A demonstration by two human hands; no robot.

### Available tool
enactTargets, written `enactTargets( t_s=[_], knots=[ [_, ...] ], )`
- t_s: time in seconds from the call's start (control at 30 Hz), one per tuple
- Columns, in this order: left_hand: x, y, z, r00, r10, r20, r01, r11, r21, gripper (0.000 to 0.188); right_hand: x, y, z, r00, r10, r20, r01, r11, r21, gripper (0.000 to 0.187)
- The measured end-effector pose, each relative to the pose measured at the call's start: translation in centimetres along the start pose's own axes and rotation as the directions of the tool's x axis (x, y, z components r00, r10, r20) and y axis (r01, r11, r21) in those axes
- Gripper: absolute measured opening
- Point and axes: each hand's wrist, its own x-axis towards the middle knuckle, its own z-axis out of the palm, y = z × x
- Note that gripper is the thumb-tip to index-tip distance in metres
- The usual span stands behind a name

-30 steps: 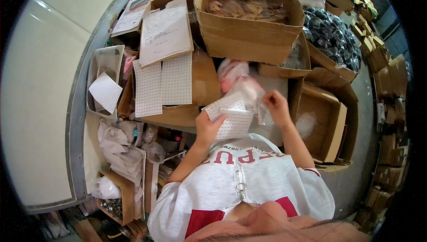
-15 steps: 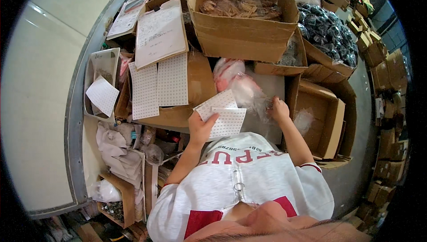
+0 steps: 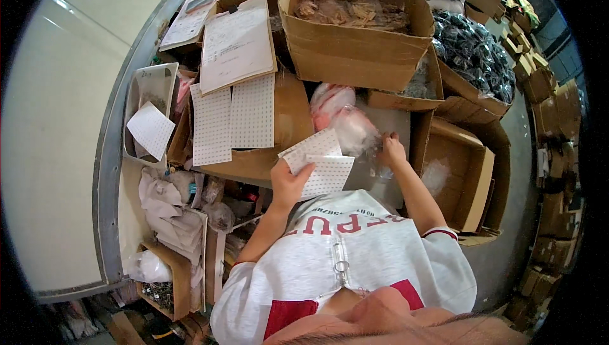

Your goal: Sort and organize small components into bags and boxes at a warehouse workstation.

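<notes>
My left hand [image 3: 290, 182] is closed around two white label sheets [image 3: 328, 172], covered in rows of small printed marks and overlapping at an angle. Just beyond them lies a clear plastic bag [image 3: 355, 130] with something white and pinkish-red inside. A second red-and-white bundle [image 3: 333, 96] rests against its far side. My right hand [image 3: 392, 151] has its fingers bent together at the bag's loose right end and seems to pinch the film. The fingertips are partly hidden.
A large carton [image 3: 355, 53] of bagged brown pieces stands at the back. Papers [image 3: 236, 44] and more label sheets [image 3: 252, 113] cover a box on the left, beside a white bin [image 3: 133, 101]. At right are an open carton [image 3: 457, 174] and a box of black bagged items [image 3: 472, 56].
My right hand has moved a little left, closer to the bag, and the bag's loose end is gathered more tightly. My left hand still holds the label sheets. The view has shifted slightly.
</notes>
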Motion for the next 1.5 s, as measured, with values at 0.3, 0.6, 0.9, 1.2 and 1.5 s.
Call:
enactTargets(
  t_s=[0.3, 0.6, 0.9, 1.2, 1.5],
  knots=[
    [-0.8, 0.8, 1.5, 0.885, 0.377, 0.274, -0.463, 0.779, 0.422, 0.028, 3.6, -1.2, 4.9, 0.998, -0.014, -0.058, 0.017, 0.999, 0.046, 0.019],
    [-1.0, 1.4, 1.5, 0.795, 0.42, 0.438, -0.574, 0.754, 0.319, 0.024, -0.9, -9.3, -9.8, 0.946, -0.321, 0.033, 0.199, 0.66, 0.724, 0.015],
    [-0.3, 1.2, 2.4, 0.556, 0.437, 0.707, -0.791, 0.541, 0.287, 0.025, -3.3, -14.5, -14.4, 0.667, -0.737, 0.11, 0.578, 0.605, 0.548, 0.021],
    [-0.5, -0.3, 2.8, 0.601, 0.377, 0.705, -0.713, 0.651, 0.259, 0.026, -4.0, -13.5, -13.3, 0.685, -0.725, 0.071, 0.572, 0.596, 0.563, 0.012],
    [-0.1, 0.7, 0.3, 0.824, 0.233, 0.516, -0.474, 0.783, 0.403, 0.029, -1.0, 3.5, -5.3, 0.998, 0.026, -0.048, -0.002, 0.898, 0.44, 0.025]
  ],
)
